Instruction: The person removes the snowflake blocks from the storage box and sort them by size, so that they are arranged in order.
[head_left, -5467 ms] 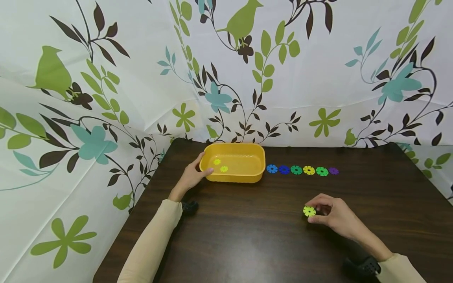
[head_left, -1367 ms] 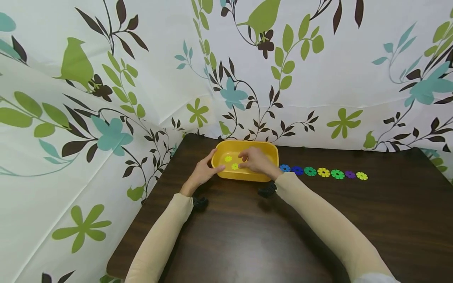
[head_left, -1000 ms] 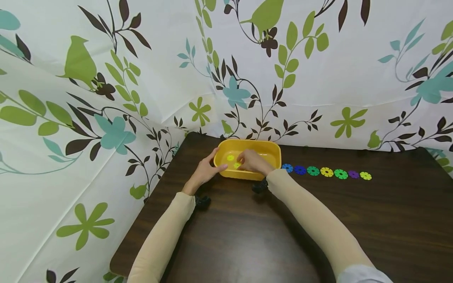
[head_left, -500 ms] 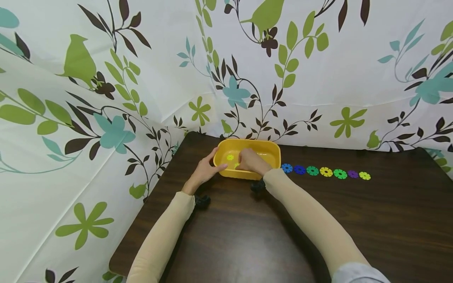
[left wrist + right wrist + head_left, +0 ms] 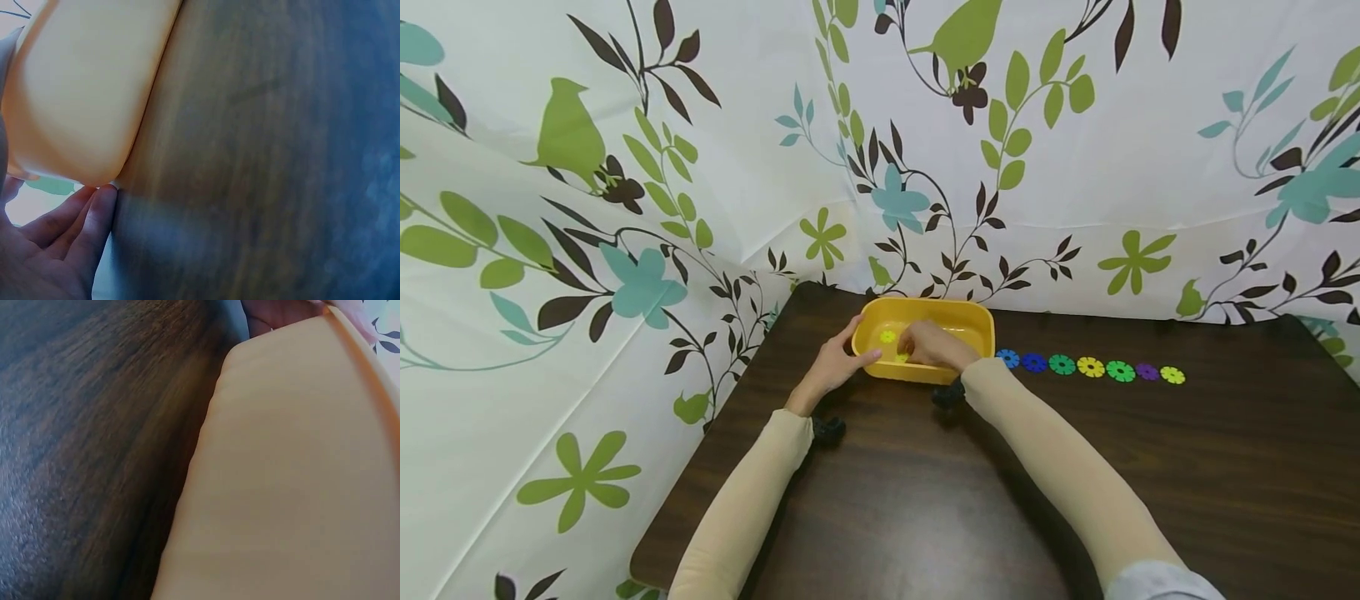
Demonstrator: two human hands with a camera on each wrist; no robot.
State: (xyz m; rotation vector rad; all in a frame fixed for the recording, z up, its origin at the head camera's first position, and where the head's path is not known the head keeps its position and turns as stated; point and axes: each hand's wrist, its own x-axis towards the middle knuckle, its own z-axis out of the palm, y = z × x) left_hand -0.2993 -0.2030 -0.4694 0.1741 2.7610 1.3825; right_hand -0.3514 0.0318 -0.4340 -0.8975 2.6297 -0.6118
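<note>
A yellow tub [image 5: 970,321] stands at the back of the dark wooden table [image 5: 925,500]. My left hand [image 5: 852,350] grips its left end, thumb over the rim; its fingers [image 5: 69,231] lie against the tub's corner [image 5: 81,94]. My right hand [image 5: 917,348] reaches into the tub, fingers curled down onto a yellow-green disc [image 5: 900,357] that is mostly hidden under them. A second yellow-green disc [image 5: 887,336] lies free on the tub's floor. The right wrist view shows only the tub's outer wall [image 5: 300,475] and the table [image 5: 94,425].
Several flower-shaped discs lie in a row to the right of the tub, from a blue disc [image 5: 1008,358] to a yellow-green disc [image 5: 1172,375]. A leaf-and-bird patterned curtain [image 5: 625,208] closes the back and left sides. Bare table spreads in front.
My right hand set a yellow-green disc at the row's right end, then moved into the tub. Over the last second it has edged left and down onto the nearer disc. The left hand stayed put.
</note>
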